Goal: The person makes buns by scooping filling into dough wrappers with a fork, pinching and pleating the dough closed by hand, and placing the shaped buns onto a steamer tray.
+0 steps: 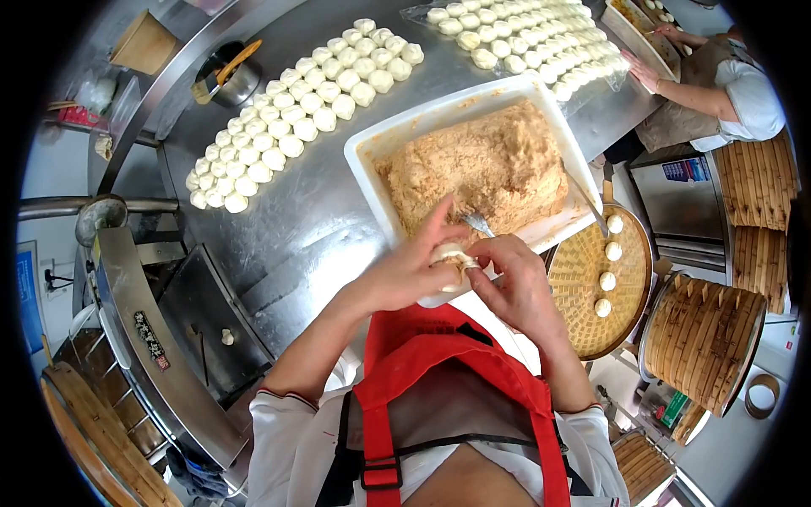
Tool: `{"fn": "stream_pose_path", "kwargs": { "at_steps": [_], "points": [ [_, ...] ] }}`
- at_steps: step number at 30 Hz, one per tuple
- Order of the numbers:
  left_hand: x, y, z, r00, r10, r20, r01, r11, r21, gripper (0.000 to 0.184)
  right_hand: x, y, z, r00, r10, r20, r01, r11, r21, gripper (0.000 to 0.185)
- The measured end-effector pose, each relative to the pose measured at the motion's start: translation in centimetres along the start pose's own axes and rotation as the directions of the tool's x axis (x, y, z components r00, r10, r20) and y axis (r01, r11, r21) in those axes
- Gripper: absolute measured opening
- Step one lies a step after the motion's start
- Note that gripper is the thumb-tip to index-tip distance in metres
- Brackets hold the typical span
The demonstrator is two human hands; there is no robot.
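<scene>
Between my two hands is a small white dough bun [454, 256] with some filling showing at its open side. My left hand [411, 266] cups it from the left, its index finger raised. From the right, the fingers of my right hand [514, 283] pinch the dough's edge. Just beyond them stands a white tray [365, 160] heaped with orange-brown filling [481, 160]. A metal utensil [478, 224] is stuck in the filling near my fingers, and a second long handle [587, 203] leans on the tray's right side.
Rows of dough pieces [308, 105] lie on the metal table [304, 245], with more [524, 38] at the back. A round woven tray [583, 279] holds several buns. Bamboo steamers [701, 342] stand right. A co-worker [718, 97] reaches in at upper right. A pot [236, 80] holds a brush.
</scene>
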State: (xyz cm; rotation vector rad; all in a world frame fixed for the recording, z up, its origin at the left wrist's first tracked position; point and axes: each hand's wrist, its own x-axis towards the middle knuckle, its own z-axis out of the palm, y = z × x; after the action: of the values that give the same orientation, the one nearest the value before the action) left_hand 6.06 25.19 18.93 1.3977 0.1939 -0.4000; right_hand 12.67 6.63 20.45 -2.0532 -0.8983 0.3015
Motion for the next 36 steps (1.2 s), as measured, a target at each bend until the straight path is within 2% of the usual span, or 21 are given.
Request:
{"fn": "stream_pose_path", "kwargs": {
  "at_steps": [2, 5, 8, 9, 12, 14, 18, 20, 26, 29, 32, 35, 36],
  "points": [
    [0.1, -0.5, -0.9, 0.999, 0.034, -0.031, -0.038, 0.985, -0.166, 0.063, -0.1, 0.3, 0.1, 0.999, 0.026, -0.043, -0.023, 0.997, 0.067, 0.016],
    [0.3, -2.4, -0.3, 1.0, 0.007, 0.001, -0.006, 0.873, -0.488, 0.057, -0.2, 0.6, 0.0, 0.996, 0.044, -0.075, -0.041, 0.998, 0.04, 0.018],
    [0.2, -3.3, 2.1, 0.992, 0.043, -0.117, -0.105, 0.793, -0.601, 0.051, -0.2, 0.5, 0.4, 0.997, -0.017, -0.078, 0.019, 1.0, 0.023, 0.014],
    [0.3, -3.4, 2.6, 0.984, 0.041, -0.171, -0.138, 0.786, -0.603, 0.045, -0.2, 0.4, 0.4, 0.996, 0.014, -0.083, -0.011, 0.999, 0.044, 0.015],
    [0.0, -2.9, 3.1, 0.985, -0.051, -0.168, -0.069, 0.769, -0.635, 0.042, 0.0, 0.0, 0.4, 0.992, 0.101, -0.079, -0.093, 0.991, 0.099, 0.017],
    [0.2, -3.9, 2.9, 0.985, -0.002, -0.174, -0.088, 0.857, -0.507, 0.039, 0.2, -0.4, 0.2, 0.988, 0.143, -0.059, -0.135, 0.982, 0.13, 0.021],
    [0.1, -4.0, 2.9, 0.973, 0.087, -0.215, -0.138, 0.962, -0.234, 0.041, 0.1, -0.2, 0.2, 0.993, 0.115, -0.032, -0.111, 0.988, 0.104, 0.019],
    [0.1, -4.0, 3.0, 0.968, 0.118, -0.221, -0.159, 0.971, -0.179, 0.043, -0.3, 0.4, 0.3, 0.991, 0.129, -0.027, -0.125, 0.986, 0.114, 0.019],
    [0.3, -3.0, 2.6, 0.967, 0.16, -0.197, -0.172, 0.984, -0.043, 0.047, -0.2, 0.0, 0.1, 0.99, -0.046, -0.136, 0.047, 0.999, 0.007, 0.019],
    [0.3, -2.8, 2.4, 0.967, 0.177, -0.181, -0.176, 0.984, 0.022, 0.049, 0.4, -0.9, -0.6, 0.992, 0.028, -0.125, -0.027, 1.0, 0.01, 0.021],
    [0.3, -2.6, 2.0, 0.971, 0.194, -0.142, -0.178, 0.977, 0.118, 0.05, 0.1, -0.1, -0.7, 0.999, 0.008, -0.032, -0.006, 0.999, 0.049, 0.022],
    [0.1, -2.2, 1.7, 0.97, 0.221, -0.104, -0.198, 0.961, 0.191, 0.052, -0.2, -0.1, -0.4, 0.998, 0.068, -0.012, -0.067, 0.995, 0.074, 0.023],
    [0.1, -2.1, 1.6, 0.969, 0.231, -0.092, -0.208, 0.956, 0.208, 0.052, -0.3, -0.1, -0.4, 0.999, 0.027, -0.034, -0.025, 0.998, 0.054, 0.022]
  ]
}}
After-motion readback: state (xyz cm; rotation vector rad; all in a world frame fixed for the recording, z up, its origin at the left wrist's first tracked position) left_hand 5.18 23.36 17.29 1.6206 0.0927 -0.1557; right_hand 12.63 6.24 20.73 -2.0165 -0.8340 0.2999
